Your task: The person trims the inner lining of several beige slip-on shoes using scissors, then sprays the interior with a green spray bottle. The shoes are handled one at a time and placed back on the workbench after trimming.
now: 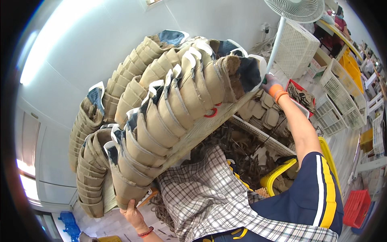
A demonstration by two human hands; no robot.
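A long row of nested tan shoe uppers (pixel 177 111), with dark blue lining and white edges, slants across the middle over a pale tabletop. At its near lower end is my bare left hand (pixel 133 214), a red bracelet on the wrist, thumb and fingers closed on the last upper. My right hand (pixel 275 86), in a grey glove with an orange cuff, is closed at the far end, against the white edge of the end upper. A small dark green bit shows at its fingertips; what it is I cannot make out. Red loop handles (pixel 211 111) peek out beneath the row.
More nested rows (pixel 135 66) stand behind and left, near the white wall. A crate of tan cut pieces (pixel 262 111), dark scraps (pixel 225 143) and a yellow container (pixel 278 173) lie to the right. A pedestal fan (pixel 296 8) and white plastic crates (pixel 296 48) stand farther back.
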